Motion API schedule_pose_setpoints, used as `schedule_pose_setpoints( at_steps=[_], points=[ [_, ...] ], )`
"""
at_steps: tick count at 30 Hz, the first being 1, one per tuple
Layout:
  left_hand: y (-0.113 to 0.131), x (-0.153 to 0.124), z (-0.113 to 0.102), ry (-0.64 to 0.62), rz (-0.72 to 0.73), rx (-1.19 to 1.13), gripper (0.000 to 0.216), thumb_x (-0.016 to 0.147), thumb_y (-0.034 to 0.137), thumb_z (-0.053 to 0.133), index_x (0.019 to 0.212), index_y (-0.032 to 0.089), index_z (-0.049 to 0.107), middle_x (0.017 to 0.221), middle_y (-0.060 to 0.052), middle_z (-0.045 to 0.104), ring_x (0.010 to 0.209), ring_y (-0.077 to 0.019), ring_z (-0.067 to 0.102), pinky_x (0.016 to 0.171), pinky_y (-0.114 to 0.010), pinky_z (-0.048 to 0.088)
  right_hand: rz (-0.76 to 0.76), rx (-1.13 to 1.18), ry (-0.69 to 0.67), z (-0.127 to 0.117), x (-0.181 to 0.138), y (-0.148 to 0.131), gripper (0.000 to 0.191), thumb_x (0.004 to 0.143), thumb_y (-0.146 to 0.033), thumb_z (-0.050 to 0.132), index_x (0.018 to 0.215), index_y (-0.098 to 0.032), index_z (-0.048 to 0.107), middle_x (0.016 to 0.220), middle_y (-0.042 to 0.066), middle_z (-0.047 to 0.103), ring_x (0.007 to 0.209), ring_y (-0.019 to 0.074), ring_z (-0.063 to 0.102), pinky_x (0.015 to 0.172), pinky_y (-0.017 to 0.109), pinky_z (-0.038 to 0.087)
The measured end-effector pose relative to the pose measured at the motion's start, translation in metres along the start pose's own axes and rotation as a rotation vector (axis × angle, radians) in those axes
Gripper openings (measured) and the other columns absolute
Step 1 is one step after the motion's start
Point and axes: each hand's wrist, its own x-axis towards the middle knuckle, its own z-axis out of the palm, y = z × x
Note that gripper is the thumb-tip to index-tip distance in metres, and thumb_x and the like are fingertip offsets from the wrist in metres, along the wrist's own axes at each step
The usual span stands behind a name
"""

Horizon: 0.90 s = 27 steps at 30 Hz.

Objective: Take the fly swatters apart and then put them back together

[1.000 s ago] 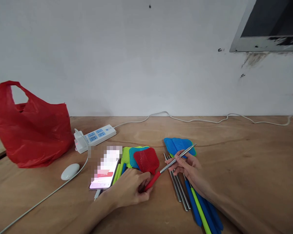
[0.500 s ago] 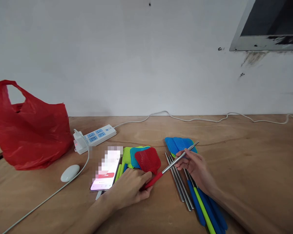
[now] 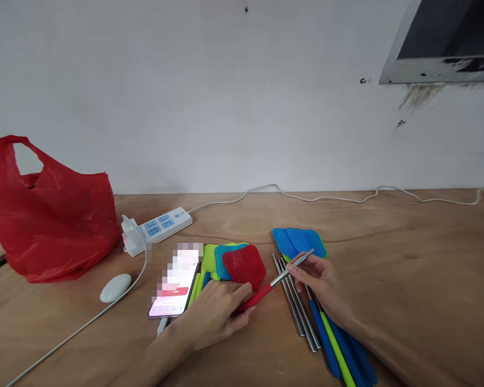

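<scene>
My left hand (image 3: pixel 218 307) is closed around a red handle (image 3: pixel 260 295), which tilts up to the right. A silver metal rod (image 3: pixel 280 277) sticks out of the handle's upper end. Pinched near the rod's tip are the fingers of my right hand (image 3: pixel 317 274). Just beyond my left hand lies a red fly swatter head (image 3: pixel 245 264), overlapping a teal swatter head (image 3: pixel 221 258) and a yellow-green one (image 3: pixel 210 257). Several loose metal rods (image 3: pixel 296 301) lie beneath the held rod. Blue swatter heads (image 3: pixel 298 242) lie behind my right hand, with blue and green handles (image 3: pixel 339 344) below it.
A lit phone (image 3: pixel 175 285) lies left of the swatter heads. Behind it is a white power strip (image 3: pixel 163 226) with a cable along the wall. Farther left are a white oval charger-like object (image 3: pixel 115 287) with a cable beside it, and a red plastic bag (image 3: pixel 52 215).
My right hand has moved a little left and down along with the rod's tip. Less of the rod now shows outside the red handle. My left hand has stayed nearly in place.
</scene>
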Motion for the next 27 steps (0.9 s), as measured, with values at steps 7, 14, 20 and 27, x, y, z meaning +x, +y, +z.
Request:
schedule_pose_setpoints(
  at_steps=[7, 14, 20, 27],
  points=[
    [0.001, -0.003, 0.003, 0.03, 0.049, -0.018, 0.02, 0.102, 0.031, 0.044, 0.083, 0.023, 0.042, 0.074, 0.002, 0.061, 0.065, -0.018, 0.058, 0.056, -0.028, 0.027, 0.066, -0.092, -0.108, 0.002, -0.003, -0.008, 0.039, 0.053, -0.048, 0.092, 0.066, -0.017, 0.072, 0.054, -0.003, 0.06, 0.041, 0.0101, 0.051, 0.039, 0.024, 0.044],
    [0.005, -0.001, 0.006, 0.059, 0.045, -0.095, 0.021, 0.103, 0.033, 0.044, 0.085, 0.023, 0.046, 0.075, 0.001, 0.063, 0.066, -0.0178, 0.059, 0.058, -0.028, 0.032, 0.029, -0.104, -0.137, 0.004, -0.007, -0.002, 0.043, 0.066, -0.056, 0.084, 0.075, -0.017, 0.071, 0.055, -0.001, 0.062, 0.042, 0.0105, 0.053, 0.041, 0.024, 0.046],
    [0.006, 0.002, -0.003, 0.286, 0.028, -0.154, 0.025, 0.106, 0.029, 0.033, 0.092, 0.022, 0.052, 0.093, -0.004, 0.066, 0.085, -0.0217, 0.062, 0.074, -0.033, 0.044, -0.013, 0.049, -0.025, 0.002, -0.004, 0.0, 0.046, 0.079, -0.065, 0.07, 0.078, -0.02, 0.059, 0.058, -0.002, 0.063, 0.042, 0.0108, 0.054, 0.036, 0.02, 0.041],
    [-0.011, 0.005, 0.013, 0.32, -0.106, 0.062, 0.035, 0.093, 0.028, 0.058, 0.127, 0.02, 0.053, 0.135, -0.013, 0.058, 0.123, -0.0344, 0.053, 0.101, -0.052, 0.044, -0.003, 0.0, 0.037, -0.002, -0.001, -0.002, 0.046, 0.081, -0.067, 0.066, 0.081, -0.021, 0.058, 0.039, -0.009, 0.045, 0.033, 0.007, 0.032, 0.035, 0.019, 0.026]
  ],
)
